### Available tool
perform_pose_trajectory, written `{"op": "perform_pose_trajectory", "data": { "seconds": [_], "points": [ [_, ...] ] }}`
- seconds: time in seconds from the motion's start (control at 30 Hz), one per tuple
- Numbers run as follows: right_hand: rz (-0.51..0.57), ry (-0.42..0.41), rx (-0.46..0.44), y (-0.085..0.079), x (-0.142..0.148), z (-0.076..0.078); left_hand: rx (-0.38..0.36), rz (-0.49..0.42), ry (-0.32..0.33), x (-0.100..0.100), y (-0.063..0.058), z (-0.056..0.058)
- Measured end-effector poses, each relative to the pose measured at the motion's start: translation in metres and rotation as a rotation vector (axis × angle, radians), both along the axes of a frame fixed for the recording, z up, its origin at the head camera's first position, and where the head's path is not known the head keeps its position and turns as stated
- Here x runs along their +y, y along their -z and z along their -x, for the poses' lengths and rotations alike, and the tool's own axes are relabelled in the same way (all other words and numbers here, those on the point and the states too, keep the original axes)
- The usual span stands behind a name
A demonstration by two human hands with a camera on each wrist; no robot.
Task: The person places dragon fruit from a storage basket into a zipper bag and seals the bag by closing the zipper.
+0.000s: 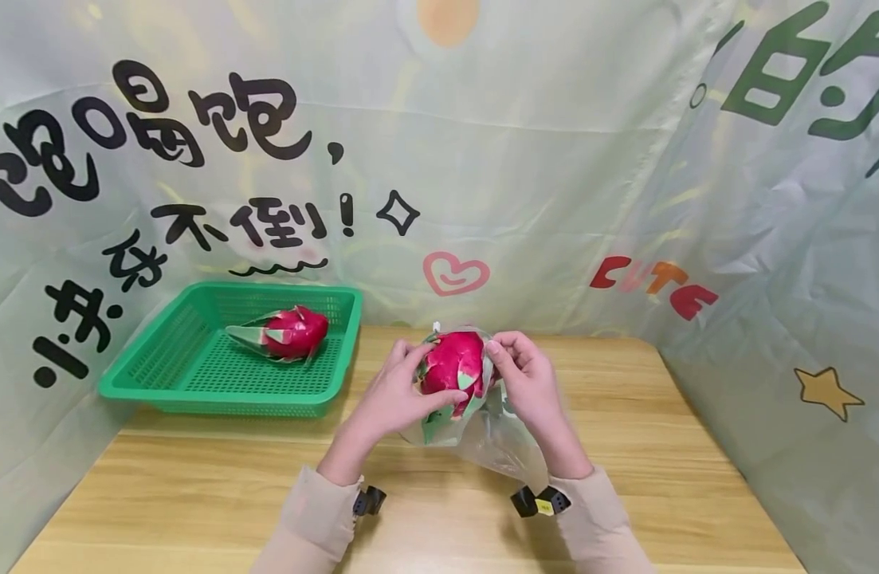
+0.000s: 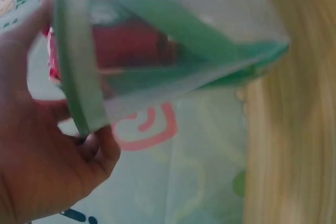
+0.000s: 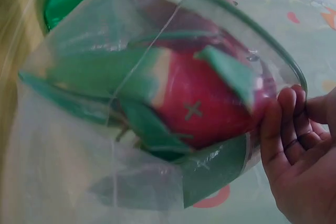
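A red dragon fruit (image 1: 452, 360) with green scales is partly inside a clear plastic bag (image 1: 500, 442) that has green print. My left hand (image 1: 390, 396) grips the fruit from the left, its thumb across the front. In the left wrist view, that hand's fingers curl below the bag's green-edged rim (image 2: 79, 77). On the other side, my right hand (image 1: 535, 387) pinches the rim between thumb and fingers. The right wrist view shows the fruit (image 3: 205, 98) through the film, and the bag's lower part hangs loose toward me.
To the left on the wooden table (image 1: 625, 446) stands a green plastic basket (image 1: 224, 406). Another dragon fruit (image 1: 300, 332) lies in it. Printed cloth (image 1: 539, 183) hangs behind the table and along both sides.
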State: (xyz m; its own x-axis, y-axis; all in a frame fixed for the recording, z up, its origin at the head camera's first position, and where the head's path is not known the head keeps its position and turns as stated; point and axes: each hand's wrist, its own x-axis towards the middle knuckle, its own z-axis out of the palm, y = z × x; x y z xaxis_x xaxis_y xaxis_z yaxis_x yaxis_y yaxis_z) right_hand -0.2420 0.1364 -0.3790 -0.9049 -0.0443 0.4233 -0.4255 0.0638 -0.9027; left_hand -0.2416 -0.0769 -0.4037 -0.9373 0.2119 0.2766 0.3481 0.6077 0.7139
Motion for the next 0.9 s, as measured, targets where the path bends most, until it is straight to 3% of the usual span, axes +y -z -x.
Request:
{"op": "perform_pose_trajectory", "data": {
  "seconds": [0.3, 0.47, 0.57, 0.7, 0.8, 0.9],
  "points": [
    [-0.059, 0.034, 0.066, 0.005, -0.001, 0.003, 0.077, 0.065, -0.179, 0.013, -0.002, -0.004],
    [-0.188, -0.043, 0.128, 0.008, -0.01, 0.0, 0.173, 0.172, -0.321, 0.015, 0.0, -0.001],
    [-0.192, -0.07, 0.124, 0.009, -0.015, -0.002, 0.212, 0.203, -0.372, 0.014, 0.002, 0.001],
    [-0.043, -0.044, 0.056, 0.011, -0.016, 0.0, 0.17, 0.119, -0.307, 0.007, 0.004, 0.004],
    [0.089, -0.018, -0.013, 0.011, -0.015, 0.004, 0.094, 0.0, -0.18, -0.001, 0.003, 0.006],
    [0.125, 0.019, -0.075, 0.009, -0.011, 0.006, 0.03, -0.105, -0.044, -0.009, 0.001, 0.007]
  ]
}}
